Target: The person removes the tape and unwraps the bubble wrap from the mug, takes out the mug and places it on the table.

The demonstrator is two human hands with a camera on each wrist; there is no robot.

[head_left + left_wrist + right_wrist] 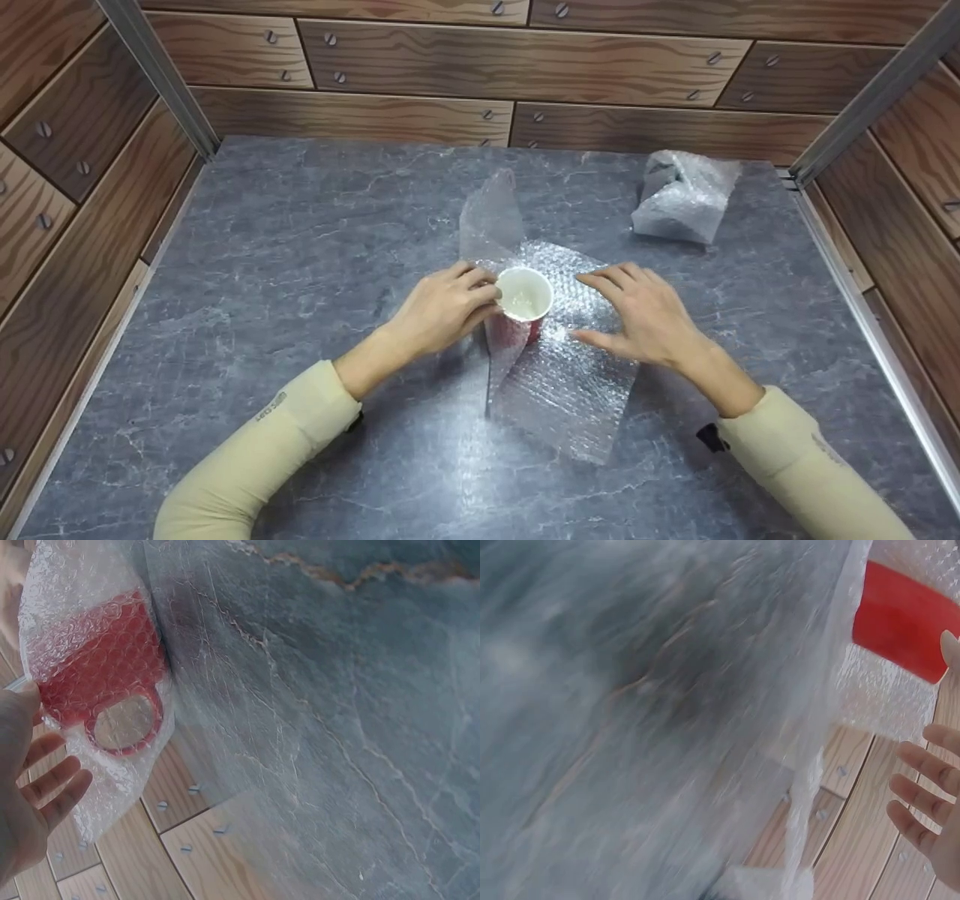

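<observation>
Upright on a sheet of bubble wrap [574,397] stands a red mug [525,294] with a white inside. My left hand [441,309] pinches the mug's rim together with the wrap raised along that side. Through this layer the left wrist view shows the red wall and the looped handle [156,714]. My right hand [651,315] is held just right of the mug over the flat part of the sheet, fingers spread and nothing between them. The mug's bare red side [904,622] shows in the right wrist view.
A crumpled bubble-wrap bundle [684,201] sits at the back right of the grey marbled table [315,225]. Wood-patterned panels [420,60] enclose the back and sides, with metal posts [862,97] at the rear corners.
</observation>
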